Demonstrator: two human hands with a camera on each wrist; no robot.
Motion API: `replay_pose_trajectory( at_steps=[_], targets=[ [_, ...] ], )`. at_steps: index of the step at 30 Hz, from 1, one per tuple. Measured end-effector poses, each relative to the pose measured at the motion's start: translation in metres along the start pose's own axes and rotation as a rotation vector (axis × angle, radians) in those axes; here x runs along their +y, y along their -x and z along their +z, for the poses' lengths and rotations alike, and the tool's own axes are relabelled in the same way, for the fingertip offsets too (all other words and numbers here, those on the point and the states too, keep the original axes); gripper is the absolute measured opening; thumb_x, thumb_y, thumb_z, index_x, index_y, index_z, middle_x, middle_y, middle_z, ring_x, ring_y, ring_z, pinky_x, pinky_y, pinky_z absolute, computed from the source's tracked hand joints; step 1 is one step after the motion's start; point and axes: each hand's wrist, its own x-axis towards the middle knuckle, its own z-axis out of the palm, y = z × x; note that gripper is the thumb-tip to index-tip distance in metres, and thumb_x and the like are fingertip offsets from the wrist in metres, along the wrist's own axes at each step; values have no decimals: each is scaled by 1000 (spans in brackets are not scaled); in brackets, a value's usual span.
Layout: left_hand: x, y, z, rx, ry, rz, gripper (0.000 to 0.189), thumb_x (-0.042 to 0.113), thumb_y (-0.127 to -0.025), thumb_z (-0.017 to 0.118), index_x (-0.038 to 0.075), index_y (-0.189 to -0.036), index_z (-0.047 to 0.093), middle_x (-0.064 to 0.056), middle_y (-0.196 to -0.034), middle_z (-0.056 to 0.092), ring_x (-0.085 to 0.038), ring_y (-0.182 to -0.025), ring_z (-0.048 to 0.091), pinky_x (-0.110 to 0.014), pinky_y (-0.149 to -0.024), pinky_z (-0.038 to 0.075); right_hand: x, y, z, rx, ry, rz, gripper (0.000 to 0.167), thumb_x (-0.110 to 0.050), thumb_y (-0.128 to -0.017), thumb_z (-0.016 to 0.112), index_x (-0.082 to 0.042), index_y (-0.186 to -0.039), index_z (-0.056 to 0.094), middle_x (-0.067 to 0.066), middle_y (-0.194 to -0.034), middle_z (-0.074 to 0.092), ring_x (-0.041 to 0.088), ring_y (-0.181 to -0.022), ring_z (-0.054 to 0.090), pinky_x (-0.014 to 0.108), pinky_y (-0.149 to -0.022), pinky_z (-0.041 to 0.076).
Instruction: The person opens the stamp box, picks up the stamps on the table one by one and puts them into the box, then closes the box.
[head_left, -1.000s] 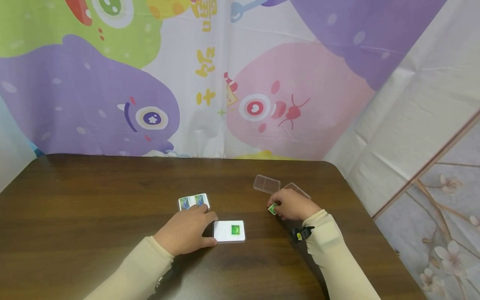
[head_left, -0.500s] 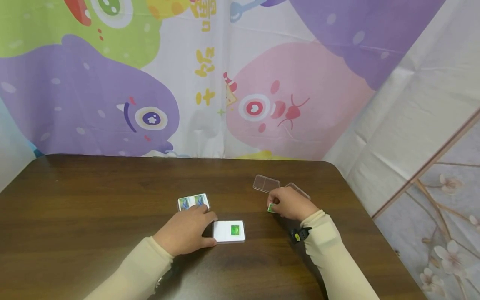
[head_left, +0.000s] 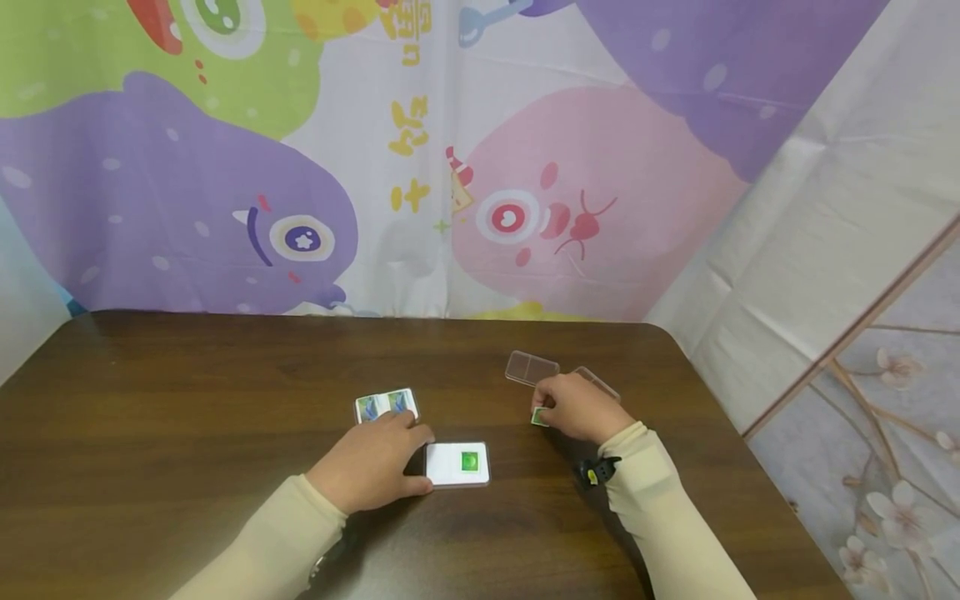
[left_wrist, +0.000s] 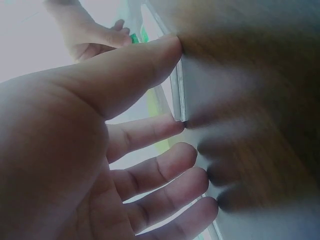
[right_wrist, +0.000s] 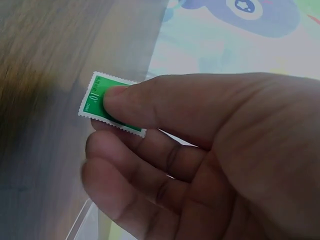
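Between thumb and fingers, my right hand (head_left: 585, 408) pinches a green postage stamp (right_wrist: 94, 102) with white perforated edges, raised over the table. The thumb covers part of its face in the right wrist view. My left hand (head_left: 371, 462) holds the left end of a flat clear case (head_left: 442, 473) with thumb and index finger at its two corners. Inside that case, on a white backing, a green stamp (head_left: 469, 462) lies toward the right side. Just beyond the left fingers lies a second case (head_left: 384, 397) with two blue-green stamps, its near edge partly hidden by the hand.
Past the right hand lie two transparent plastic covers (head_left: 532, 367), the right one (head_left: 597, 381) partly behind the hand. All sit on a brown wooden table (head_left: 187, 400). A cartoon-printed cloth (head_left: 405, 275) hangs along the back edge.
My right hand has shifted very slightly left with the stamp, which has turned between the fingertips. The left hand and the case it holds stay in place.
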Motion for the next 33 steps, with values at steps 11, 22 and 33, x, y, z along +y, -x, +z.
replay_pose_trajectory(
  at_steps=[11,22,33],
  targets=[
    [0,1,3,-6,10,-17,49,43,-79,88,10,-110,70,-4,-97,61,-23,-86,61,-45,-73,54,-33,-2,4,49,-66,-55,15,-10,-93,74,-17,-86,63,-9,-78,62,8,-69,54,30,-66,48],
    [-1,0,2,-42,25,-56,49,43,-80,88,9,-109,68,-6,-97,60,-24,-86,60,-45,-71,54,-86,-16,28,-143,-373,-249,13,-13,-93,78,-19,-87,68,-11,-79,65,5,-73,58,24,-68,50],
    [-1,-1,2,-42,25,-42,48,45,-78,88,11,-105,68,-4,-95,59,-23,-83,59,-44,-69,53,-98,-25,47,-119,-309,-256,13,-13,-93,77,-19,-84,69,-12,-78,65,2,-72,58,22,-68,50]
  ],
)
